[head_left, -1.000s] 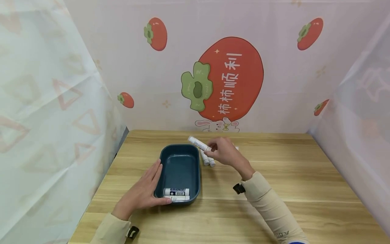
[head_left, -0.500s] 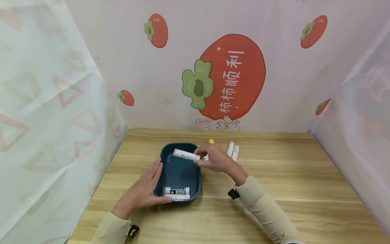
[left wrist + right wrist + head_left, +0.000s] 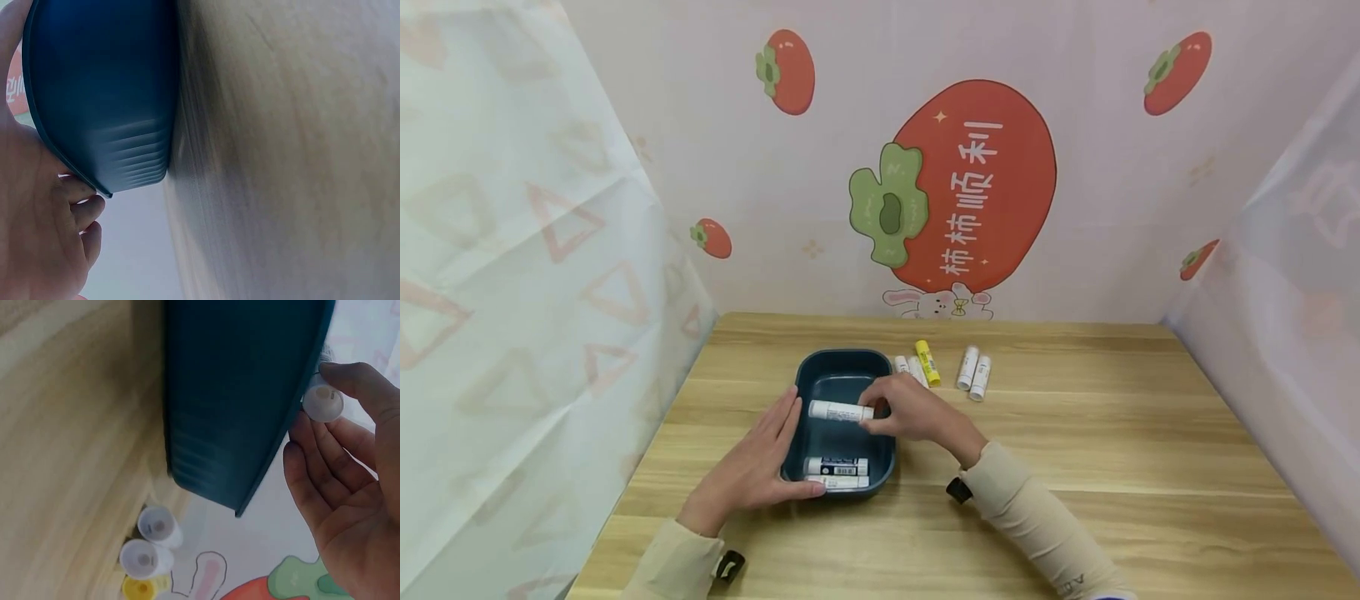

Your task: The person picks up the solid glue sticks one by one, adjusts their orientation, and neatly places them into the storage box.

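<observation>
Cylindrical white tube [image 3: 835, 411] is pinched by right hand [image 3: 916, 408], left hand [image 3: 751, 468] spread against rounded tray [image 3: 844, 442].

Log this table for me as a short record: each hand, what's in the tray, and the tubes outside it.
Left hand: against the blue tray, fingers along its left side, thumb at the near edge
Right hand: pinches a white tube over the tray
In tray: dark-labelled tube and paler tube, side by side, near end
Beyond right hand: yellow tube, two partly hidden tubes
Farther right: white pair
Surface: wooden table
</observation>
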{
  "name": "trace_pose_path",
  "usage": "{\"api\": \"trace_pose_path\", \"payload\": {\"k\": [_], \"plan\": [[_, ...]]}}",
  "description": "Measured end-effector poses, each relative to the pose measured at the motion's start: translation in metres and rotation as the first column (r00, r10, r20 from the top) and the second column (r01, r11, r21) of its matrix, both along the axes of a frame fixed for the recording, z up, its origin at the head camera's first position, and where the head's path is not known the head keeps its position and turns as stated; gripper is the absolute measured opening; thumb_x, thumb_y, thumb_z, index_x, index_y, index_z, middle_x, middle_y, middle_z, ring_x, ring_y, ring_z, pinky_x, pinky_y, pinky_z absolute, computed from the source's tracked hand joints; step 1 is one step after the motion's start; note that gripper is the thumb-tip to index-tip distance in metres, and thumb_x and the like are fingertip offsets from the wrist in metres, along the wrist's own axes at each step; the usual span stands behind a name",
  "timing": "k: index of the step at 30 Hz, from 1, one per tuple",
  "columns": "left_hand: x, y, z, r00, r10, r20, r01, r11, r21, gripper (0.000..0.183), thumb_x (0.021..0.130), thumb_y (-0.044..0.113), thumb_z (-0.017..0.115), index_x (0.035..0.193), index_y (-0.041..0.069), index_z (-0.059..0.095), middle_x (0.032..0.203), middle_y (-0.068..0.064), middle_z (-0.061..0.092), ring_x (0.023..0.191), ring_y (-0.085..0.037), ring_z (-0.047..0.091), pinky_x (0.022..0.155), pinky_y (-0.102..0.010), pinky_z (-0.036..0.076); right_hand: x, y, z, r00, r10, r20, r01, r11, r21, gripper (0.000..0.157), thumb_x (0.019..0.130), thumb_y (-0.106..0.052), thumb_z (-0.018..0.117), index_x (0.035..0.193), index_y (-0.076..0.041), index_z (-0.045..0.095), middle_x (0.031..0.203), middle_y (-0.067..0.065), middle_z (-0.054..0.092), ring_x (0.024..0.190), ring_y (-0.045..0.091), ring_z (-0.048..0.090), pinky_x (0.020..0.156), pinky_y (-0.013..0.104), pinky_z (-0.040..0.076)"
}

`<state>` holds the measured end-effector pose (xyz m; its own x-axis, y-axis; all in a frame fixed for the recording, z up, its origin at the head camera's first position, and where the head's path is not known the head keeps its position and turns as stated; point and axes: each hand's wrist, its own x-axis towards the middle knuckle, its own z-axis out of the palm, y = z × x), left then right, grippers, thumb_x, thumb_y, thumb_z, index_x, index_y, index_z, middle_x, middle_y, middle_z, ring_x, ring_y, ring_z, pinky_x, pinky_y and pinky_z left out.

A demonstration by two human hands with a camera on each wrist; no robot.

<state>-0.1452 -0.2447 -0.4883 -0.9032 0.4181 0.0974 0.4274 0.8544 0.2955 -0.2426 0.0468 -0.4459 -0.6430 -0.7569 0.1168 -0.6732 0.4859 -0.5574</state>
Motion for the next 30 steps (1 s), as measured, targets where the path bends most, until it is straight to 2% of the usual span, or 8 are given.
{"api": "trace_pose_path", "payload": {"k": [5, 11, 17, 23, 30], "plan": [[-0.001, 0.000, 0.000, 1.000, -0.005, -0.006, 0.005, 1.000, 0.002, 0.135, 0.080, 0.084, 0.068, 0.167, -0.004, 0.016, 0.178, -0.020, 0.008, 0.164, -0.037, 0.021, 0.128, -0.060, 0.030, 0.003, -0.007, -0.005, 0.999, 0.027, -0.019, -0.026, 0.998, 0.059, 0.017, 0.097, -0.027, 0.078, 0.108, -0.014, 0.080, 0.103, -0.002, 0.076, 0.086, 0.009, 0.068, 0.078, 0.016, 0.056], [0.000, 0.000, 0.001, 1.000, -0.005, 0.002, 0.005, 1.000, 0.000, 0.135, 0.080, 0.083, 0.069, 0.167, -0.005, 0.016, 0.178, -0.021, 0.007, 0.164, -0.038, 0.020, 0.128, -0.060, 0.029, 0.004, -0.015, -0.008, 0.994, 0.085, -0.063, -0.076, 0.988, 0.133, 0.010, 0.097, -0.024, 0.077, 0.100, -0.015, 0.080, 0.089, -0.007, 0.073, 0.075, 0.001, 0.060, 0.068, 0.013, 0.052], [0.001, 0.000, 0.001, 1.000, -0.007, 0.007, 0.007, 1.000, 0.005, 0.134, 0.080, 0.082, 0.070, 0.167, -0.005, 0.016, 0.178, -0.021, 0.008, 0.164, -0.038, 0.019, 0.128, -0.060, 0.029, 0.006, -0.023, -0.014, 0.991, 0.104, -0.079, -0.085, 0.974, 0.209, 0.008, 0.096, -0.024, 0.078, 0.095, -0.017, 0.079, 0.084, -0.009, 0.070, 0.071, -0.001, 0.057, 0.064, 0.014, 0.049], [0.001, 0.001, 0.001, 1.000, -0.010, 0.007, 0.010, 1.000, 0.006, 0.134, 0.080, 0.082, 0.070, 0.167, -0.005, 0.016, 0.178, -0.021, 0.007, 0.164, -0.038, 0.019, 0.128, -0.061, 0.029, 0.007, -0.027, -0.014, 0.992, 0.109, -0.070, -0.085, 0.956, 0.279, 0.010, 0.096, -0.028, 0.078, 0.098, -0.018, 0.081, 0.082, -0.012, 0.068, 0.068, 0.001, 0.056, 0.062, 0.015, 0.049], [0.000, 0.000, 0.000, 1.000, -0.011, 0.003, 0.011, 1.000, -0.003, 0.134, 0.080, 0.083, 0.068, 0.167, -0.005, 0.016, 0.178, -0.020, 0.006, 0.164, -0.037, 0.019, 0.128, -0.060, 0.029, 0.007, -0.031, -0.013, 0.991, 0.126, -0.034, -0.106, 0.929, 0.356, 0.012, 0.097, -0.029, 0.078, 0.102, -0.019, 0.082, 0.086, -0.012, 0.071, 0.071, 0.003, 0.057, 0.065, 0.017, 0.049]]}}
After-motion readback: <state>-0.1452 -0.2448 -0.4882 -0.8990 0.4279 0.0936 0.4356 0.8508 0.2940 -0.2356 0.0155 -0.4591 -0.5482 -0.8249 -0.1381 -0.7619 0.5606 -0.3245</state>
